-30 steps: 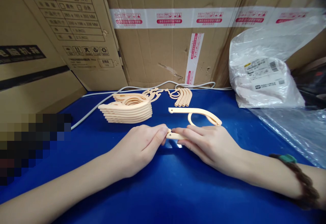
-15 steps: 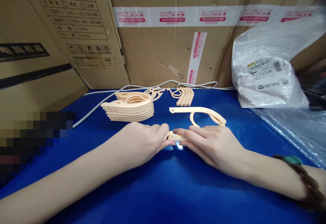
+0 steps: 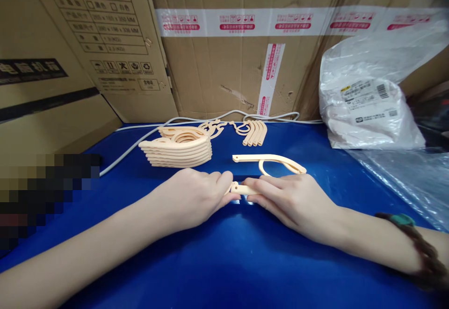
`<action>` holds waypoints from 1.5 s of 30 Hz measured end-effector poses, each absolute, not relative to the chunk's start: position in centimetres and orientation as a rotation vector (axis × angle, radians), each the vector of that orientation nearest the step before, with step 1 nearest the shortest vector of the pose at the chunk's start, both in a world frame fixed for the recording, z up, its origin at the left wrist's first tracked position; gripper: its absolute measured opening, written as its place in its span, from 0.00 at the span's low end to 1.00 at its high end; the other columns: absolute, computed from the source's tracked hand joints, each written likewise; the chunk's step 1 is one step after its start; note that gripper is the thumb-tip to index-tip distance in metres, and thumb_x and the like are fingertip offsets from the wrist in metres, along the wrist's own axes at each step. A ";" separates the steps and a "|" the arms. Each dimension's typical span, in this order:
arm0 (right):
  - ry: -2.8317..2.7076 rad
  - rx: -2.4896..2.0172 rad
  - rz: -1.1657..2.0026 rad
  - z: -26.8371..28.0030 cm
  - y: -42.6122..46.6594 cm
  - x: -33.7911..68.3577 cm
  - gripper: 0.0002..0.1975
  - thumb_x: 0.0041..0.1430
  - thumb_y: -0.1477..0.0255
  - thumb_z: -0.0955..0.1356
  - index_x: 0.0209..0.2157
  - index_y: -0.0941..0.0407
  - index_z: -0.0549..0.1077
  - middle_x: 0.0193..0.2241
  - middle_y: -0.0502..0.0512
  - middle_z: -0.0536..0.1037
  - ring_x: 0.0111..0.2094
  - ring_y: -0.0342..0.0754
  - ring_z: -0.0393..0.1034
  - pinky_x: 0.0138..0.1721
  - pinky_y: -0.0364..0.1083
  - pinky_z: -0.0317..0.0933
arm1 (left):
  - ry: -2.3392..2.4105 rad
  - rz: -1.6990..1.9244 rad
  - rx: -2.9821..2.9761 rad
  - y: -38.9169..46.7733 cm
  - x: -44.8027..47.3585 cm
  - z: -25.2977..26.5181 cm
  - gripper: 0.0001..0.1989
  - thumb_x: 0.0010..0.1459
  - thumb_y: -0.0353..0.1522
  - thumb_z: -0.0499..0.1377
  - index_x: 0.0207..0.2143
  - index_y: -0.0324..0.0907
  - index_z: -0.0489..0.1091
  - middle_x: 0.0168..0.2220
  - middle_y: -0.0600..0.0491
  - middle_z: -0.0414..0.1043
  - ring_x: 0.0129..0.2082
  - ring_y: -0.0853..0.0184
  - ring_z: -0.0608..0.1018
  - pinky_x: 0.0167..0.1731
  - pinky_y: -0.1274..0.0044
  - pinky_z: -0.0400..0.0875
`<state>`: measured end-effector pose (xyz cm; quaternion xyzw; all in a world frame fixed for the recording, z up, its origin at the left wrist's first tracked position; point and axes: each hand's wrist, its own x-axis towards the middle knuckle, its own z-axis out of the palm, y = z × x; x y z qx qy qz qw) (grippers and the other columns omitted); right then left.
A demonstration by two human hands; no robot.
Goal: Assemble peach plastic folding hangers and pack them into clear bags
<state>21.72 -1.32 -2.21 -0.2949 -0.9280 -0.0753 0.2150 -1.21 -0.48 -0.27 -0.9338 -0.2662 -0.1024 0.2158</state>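
Note:
Beige plastic folding-hanger parts are between my two hands. My left hand [image 3: 199,196] pinches a small piece, mostly covered by its thumb and fingers. My right hand [image 3: 291,201] grips a hanger arm [image 3: 242,188], whose holed end points left and meets the piece in my left fingers. Just beyond my right hand is another curved hanger arm [image 3: 266,158] with a round loop below it. Its right end comes down close to my knuckles; whether it joins the held parts is hidden.
Several folded hangers form a stack [image 3: 178,154] on the blue table [image 3: 224,262]. Loose hooks [image 3: 213,128] and several curved arms [image 3: 255,133] lie behind. A white cable [image 3: 133,147] runs along the back. Cardboard boxes [image 3: 210,70] and a plastic bag [image 3: 372,103] stand behind.
The curved arm beyond my right hand has tipped lower and shifted slightly left. The held arm's holed end has turned a little. Both hands stay nearly in place.

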 end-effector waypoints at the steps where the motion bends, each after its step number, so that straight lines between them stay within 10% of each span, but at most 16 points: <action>1: -2.574 -0.815 -0.223 -2.2 -1.3 21.7 0.14 0.71 0.68 0.57 0.46 0.58 0.71 0.32 0.50 0.80 0.28 0.43 0.76 0.25 0.43 0.58 | -0.750 -0.281 -2.615 -0.4 -1.2 -0.3 0.25 0.72 0.38 0.30 0.29 0.41 0.59 0.19 0.56 0.67 0.15 0.67 0.74 0.13 0.76 0.53; 45: -2.534 -0.775 -0.379 -2.0 -1.5 21.6 0.17 0.71 0.68 0.57 0.47 0.57 0.74 0.25 0.49 0.77 0.22 0.41 0.70 0.24 0.43 0.54 | -1.011 -0.115 -2.891 -0.2 -1.5 0.4 0.15 0.69 0.39 0.49 0.29 0.43 0.60 0.21 0.58 0.69 0.18 0.68 0.71 0.18 0.79 0.53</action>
